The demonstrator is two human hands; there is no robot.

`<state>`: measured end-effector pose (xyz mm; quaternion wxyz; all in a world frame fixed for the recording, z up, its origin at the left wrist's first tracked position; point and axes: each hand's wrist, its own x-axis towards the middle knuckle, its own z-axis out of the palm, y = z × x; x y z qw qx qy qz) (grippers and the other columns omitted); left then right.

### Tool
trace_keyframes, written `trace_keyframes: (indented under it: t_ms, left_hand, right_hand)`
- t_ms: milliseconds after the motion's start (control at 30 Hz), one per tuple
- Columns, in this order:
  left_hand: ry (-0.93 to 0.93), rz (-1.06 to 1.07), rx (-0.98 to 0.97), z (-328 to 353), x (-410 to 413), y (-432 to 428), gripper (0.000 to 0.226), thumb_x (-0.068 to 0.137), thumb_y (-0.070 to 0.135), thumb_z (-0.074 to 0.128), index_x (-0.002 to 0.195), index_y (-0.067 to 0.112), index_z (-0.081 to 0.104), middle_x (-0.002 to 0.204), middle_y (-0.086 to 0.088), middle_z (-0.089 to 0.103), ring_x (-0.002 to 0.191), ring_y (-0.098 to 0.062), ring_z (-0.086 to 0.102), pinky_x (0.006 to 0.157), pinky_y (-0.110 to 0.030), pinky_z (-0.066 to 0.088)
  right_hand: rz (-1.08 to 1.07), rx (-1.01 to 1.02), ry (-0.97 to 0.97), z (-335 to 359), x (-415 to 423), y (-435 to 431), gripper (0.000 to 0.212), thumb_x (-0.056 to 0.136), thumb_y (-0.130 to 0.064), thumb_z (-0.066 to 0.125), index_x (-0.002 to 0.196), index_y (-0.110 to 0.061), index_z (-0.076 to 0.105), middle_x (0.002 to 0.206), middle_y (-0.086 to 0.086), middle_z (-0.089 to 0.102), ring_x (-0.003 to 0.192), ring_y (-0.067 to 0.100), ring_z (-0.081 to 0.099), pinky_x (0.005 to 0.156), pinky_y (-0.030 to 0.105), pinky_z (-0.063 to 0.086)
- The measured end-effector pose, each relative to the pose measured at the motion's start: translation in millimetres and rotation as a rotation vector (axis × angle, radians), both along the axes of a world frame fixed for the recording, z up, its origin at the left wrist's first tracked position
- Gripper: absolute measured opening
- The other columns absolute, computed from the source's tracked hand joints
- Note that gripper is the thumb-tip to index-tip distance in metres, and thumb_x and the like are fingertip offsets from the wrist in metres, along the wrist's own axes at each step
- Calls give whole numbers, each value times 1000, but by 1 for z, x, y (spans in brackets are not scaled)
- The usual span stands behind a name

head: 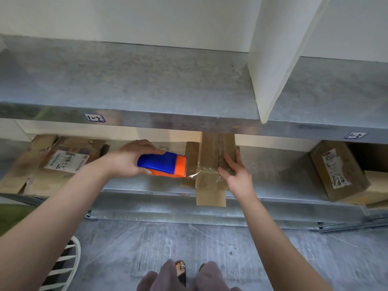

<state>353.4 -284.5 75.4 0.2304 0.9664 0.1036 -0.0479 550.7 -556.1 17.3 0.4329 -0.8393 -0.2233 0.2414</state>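
Half done, seemingly: clear tape (195, 174) stretched from the blue-and-orange tape dispenser (161, 163), gripped in the curled left hand (130, 160), onto the cardboard box (210, 156) on the metal shelf (283, 181), steadied under the flat right hand (237, 175); left to do, cutting the strip and closing the front flap (211, 197).

Lower shelf of grey galvanised metal (273, 179): oblong brown cardboard box (210, 162) at the middle, its near flap hanging over the shelf's front edge. Blue-and-orange plastic tape dispenser (161, 163) just left of the box, front end against the box's left side, held in the left hand (130, 160). Right hand (237, 173) rests on the box's right side. Pile of flattened brown cardboard (52, 162) at far left of the same shelf. Labelled brown cardboard carton (338, 171) at far right. Upper grey metal shelf (147, 80) above all of these.
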Motion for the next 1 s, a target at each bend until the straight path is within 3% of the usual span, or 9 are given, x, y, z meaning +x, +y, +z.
trace_keyframes:
  t_ms: [133,300,400,500,633,867,933,1000]
  left_hand:
    - [98,24,-15,-24,14,-4,68,76,28,79,138,31,50,123,1,51,114,-17,48,96,-24,32]
    - [136,-10,19,-24,35,-17,64,74,37,74,135,33,53,118,-1,53,108,-19,50,95,-33,41]
    - [164,-53,143,-30,41,-23,46,72,48,66,116,34,63,103,2,58,95,-19,56,82,-32,47]
    - [210,-45,162,-58,29,-17,46,73,48,71,116,33,66,105,1,59,93,-18,53,78,-27,40]
    - [145,103,58,-86,13,-9,51,77,30,76,126,30,61,117,-2,57,106,-27,50,91,-31,38]
    - [221,201,101,-90,5,-1,58,79,23,75,133,32,55,133,1,50,123,-25,38,104,-35,33]
    - [205,192,149,-91,6,-6,57,80,32,71,133,33,53,140,-1,47,133,-27,31,112,-38,26]
    - [221,182,207,-85,9,-16,60,78,53,54,136,34,51,151,-1,36,144,-29,17,119,-43,9]
  right_hand:
    - [-4,8,10,0,0,-1,52,90,-27,67,139,-35,50,161,-13,15,137,9,39,90,3,29]
    - [-1,22,18,-1,-1,-1,53,91,-27,66,140,-34,50,161,-11,13,126,1,42,75,-7,31]
    - [-1,34,12,-1,0,-1,52,90,-27,67,139,-33,51,162,-10,14,138,7,37,94,6,30]
    - [9,27,20,0,1,-1,52,90,-28,67,139,-34,51,162,-11,13,140,10,35,97,10,30]
    - [11,31,7,-2,2,-2,52,90,-28,67,139,-35,50,161,-12,14,140,9,35,98,10,28]
    - [22,34,-6,-3,3,-2,52,90,-29,68,139,-35,50,162,-11,14,140,9,34,98,8,27]
    - [28,33,-12,-5,3,-2,52,90,-30,68,139,-35,50,162,-11,14,141,9,33,100,10,27]
    - [37,30,-30,-5,4,-3,53,90,-32,67,140,-36,49,162,-10,14,142,10,33,102,12,28]
